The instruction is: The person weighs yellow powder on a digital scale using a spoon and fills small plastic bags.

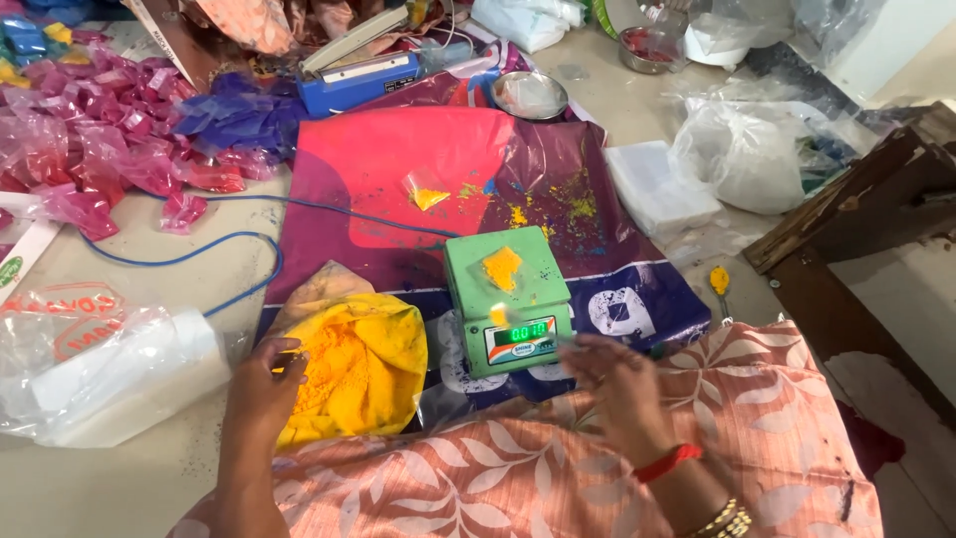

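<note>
Fingers touch yellow powder bag, left of scale.

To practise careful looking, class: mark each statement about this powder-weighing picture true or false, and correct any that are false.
1. A small packet of yellow powder lies on the green weighing scale. True.
2. The left hand touches the open bag of yellow powder. True.
3. The right hand is holding a spoon. False: it is blurred beside the scale's front, and no spoon shows in it.
4. The blue heat sealer stands on the scale. False: it sits far back on the table, beyond the red and purple sheet.
5. Pink packets are piled at the left. True.
</note>
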